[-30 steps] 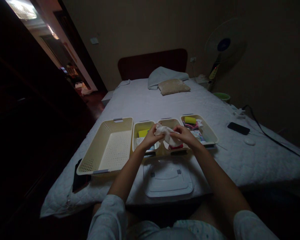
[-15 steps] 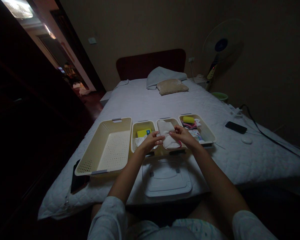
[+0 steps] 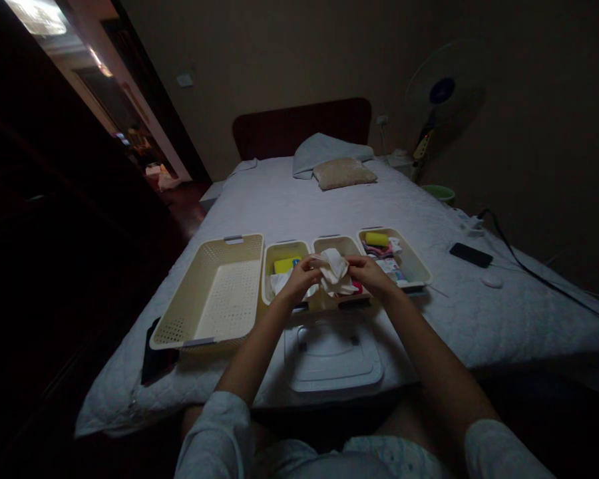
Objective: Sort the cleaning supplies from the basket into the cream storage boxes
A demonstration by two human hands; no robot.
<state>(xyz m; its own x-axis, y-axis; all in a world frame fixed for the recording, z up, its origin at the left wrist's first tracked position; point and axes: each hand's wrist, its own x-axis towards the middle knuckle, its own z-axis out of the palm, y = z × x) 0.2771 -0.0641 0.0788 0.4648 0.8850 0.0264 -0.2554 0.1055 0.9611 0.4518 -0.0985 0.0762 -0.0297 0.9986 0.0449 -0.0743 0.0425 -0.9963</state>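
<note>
Both of my hands hold a small white cloth (image 3: 333,271) just above the middle small cream basket (image 3: 337,243). My left hand (image 3: 300,279) pinches its left side and my right hand (image 3: 368,273) grips its right side, so the cloth is bunched between them. Something red shows under the cloth inside that basket. The left small basket (image 3: 284,249) holds a yellow item and white pieces. The right small basket (image 3: 409,261) holds a yellow roll (image 3: 377,239) and pink cloths.
A large cream perforated basket (image 3: 214,296) sits at the left on the white bed (image 3: 329,206). A white lid (image 3: 333,356) lies near the bed's front edge. A phone (image 3: 470,255) and cables lie right; pillows (image 3: 343,171) at the head, a fan (image 3: 444,93) behind.
The cloth lay spread flat over the middle basket half a second ago; now my hands have gathered and lifted it into a bunch between them.
</note>
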